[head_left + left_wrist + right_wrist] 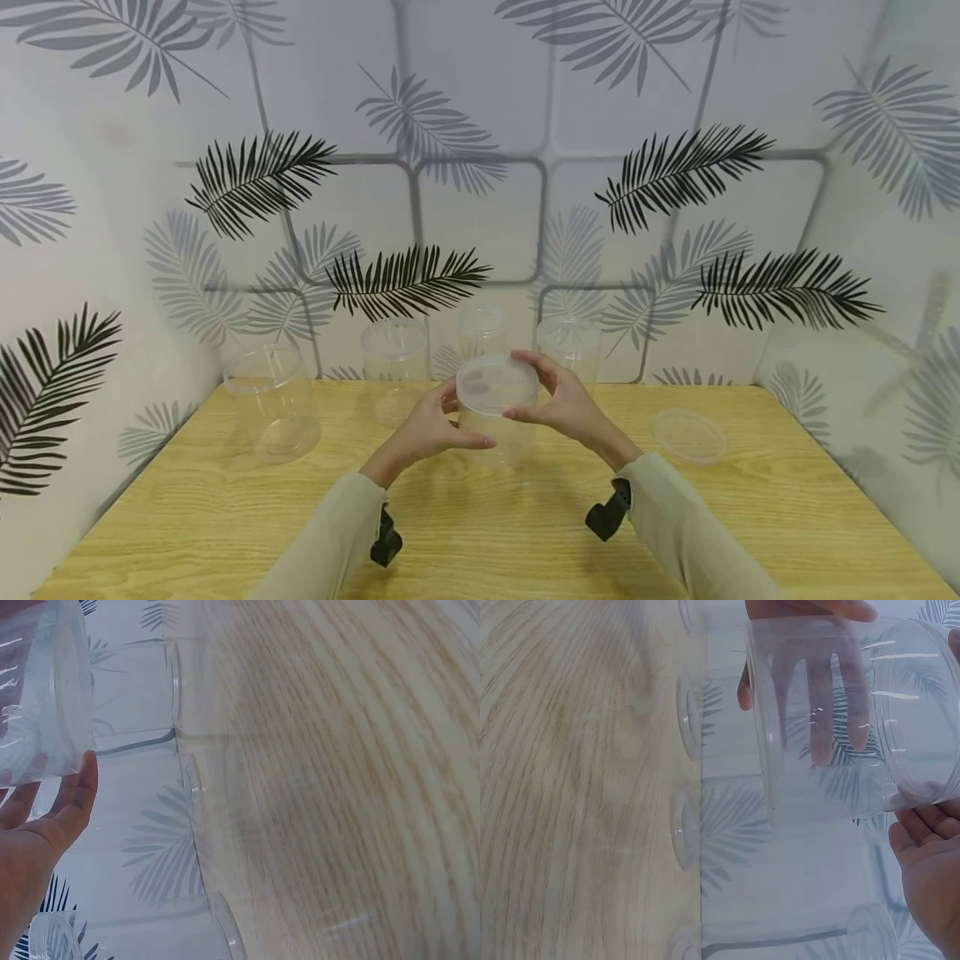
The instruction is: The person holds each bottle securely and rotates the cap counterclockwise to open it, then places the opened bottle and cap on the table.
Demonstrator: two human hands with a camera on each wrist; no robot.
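Note:
Both hands hold a clear plastic jar (495,429) over the middle of the table, with a translucent round lid (497,385) on its top. My left hand (427,425) grips the jar's body from the left, thumb across the near side. Through the clear wall in the right wrist view, the left hand's fingers (821,712) spread along the far side. From the right, my right hand (562,400) grips the lid's rim, thumb in front and fingers behind. The jar's base (75,675) shows clear of the tabletop in the left wrist view.
Behind stand several clear jars: one at far left (273,408), another left of centre (393,367), a narrower one (483,325) and one behind the right hand (570,333). A loose clear lid (690,435) lies on the wooden table (187,517) at right. A leaf-patterned wall (480,225) borders the back.

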